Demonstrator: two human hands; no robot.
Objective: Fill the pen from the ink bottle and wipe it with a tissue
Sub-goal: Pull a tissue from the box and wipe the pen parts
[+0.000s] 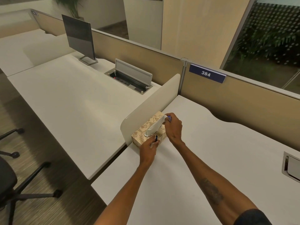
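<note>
A beige patterned tissue box (140, 135) stands on the white desk (186, 168) against a low divider. A white tissue (155, 127) sticks up from its slot. My right hand (174, 128) pinches the tissue's top end; a small blue piece (169, 117) shows at those fingertips, and I cannot tell what it is. My left hand (148, 151) rests at the near end of the box, fingers closed round a thin dark pen (156, 139) with a blue tip pointing up. No ink bottle is in view.
A low white divider (151, 104) separates this desk from the left one, which carries a monitor (79, 39) and an open cable hatch (129, 78). A closed hatch (291, 166) sits at the right edge. An office chair (9, 176) stands at the left.
</note>
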